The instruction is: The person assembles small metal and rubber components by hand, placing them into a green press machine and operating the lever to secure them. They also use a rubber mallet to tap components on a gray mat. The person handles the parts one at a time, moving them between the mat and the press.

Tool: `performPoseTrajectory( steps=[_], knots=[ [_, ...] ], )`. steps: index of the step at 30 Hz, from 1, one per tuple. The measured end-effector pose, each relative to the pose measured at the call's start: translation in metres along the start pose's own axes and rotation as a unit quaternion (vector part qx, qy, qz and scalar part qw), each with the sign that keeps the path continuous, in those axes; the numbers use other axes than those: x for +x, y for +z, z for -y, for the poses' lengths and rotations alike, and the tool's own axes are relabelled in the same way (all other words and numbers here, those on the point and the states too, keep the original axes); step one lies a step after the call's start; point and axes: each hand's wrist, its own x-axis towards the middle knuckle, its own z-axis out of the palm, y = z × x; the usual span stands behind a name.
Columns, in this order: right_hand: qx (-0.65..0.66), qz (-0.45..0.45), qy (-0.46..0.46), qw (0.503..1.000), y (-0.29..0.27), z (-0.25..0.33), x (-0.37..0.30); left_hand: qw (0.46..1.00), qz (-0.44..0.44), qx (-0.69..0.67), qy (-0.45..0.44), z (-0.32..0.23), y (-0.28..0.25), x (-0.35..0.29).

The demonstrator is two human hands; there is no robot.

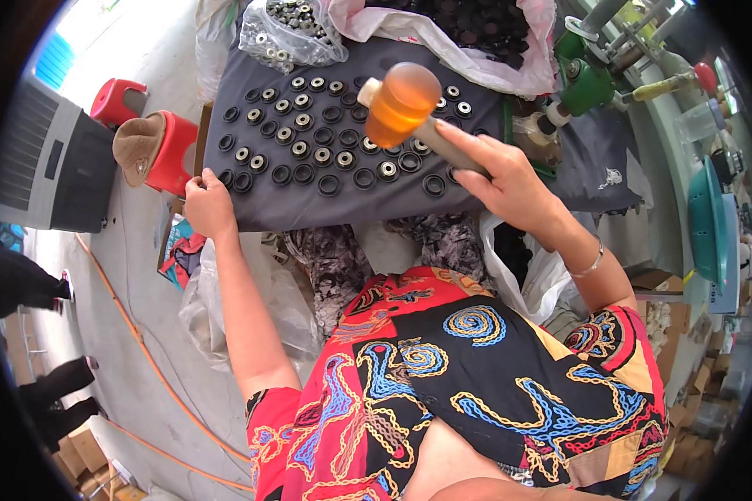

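Note:
In my right hand (505,179) is a mallet (405,98) with a translucent amber head and a grey handle; my fingers are wrapped round the handle. Its head is raised above the dark cloth on the table (309,215), covering part of the parts laid out there. Those are black rings (328,185), some bare and some with a silver metal bearing (345,159) set in the middle. At the table's left front corner, my left hand (209,207) has its fingers bent closed beside a black ring (225,177). What lies between those fingers is hidden.
At the back stand a clear bag of metal bearings (297,33) and a white sack (476,58) of black parts. A green machine (589,79) is at the right. Red stools (174,154), one with a hat, flank the left side. An orange hose (142,346) crosses the floor.

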Motion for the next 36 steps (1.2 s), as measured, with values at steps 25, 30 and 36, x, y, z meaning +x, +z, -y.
performPoseTrajectory(
  steps=[25,30,36],
  knots=[
    [-0.018,-0.084,0.016,0.996,-0.018,-0.025,-0.025,1.0,0.014,0.009,0.004,0.0,0.0,0.001],
    [-0.104,0.022,0.104,0.989,0.006,-0.034,-0.034,1.0,0.019,0.013,0.011,0.0,-0.001,0.001],
    [-0.052,-0.031,0.071,0.996,-0.006,-0.031,-0.025,1.0,0.008,0.009,0.018,-0.001,0.002,0.004]
  ],
)
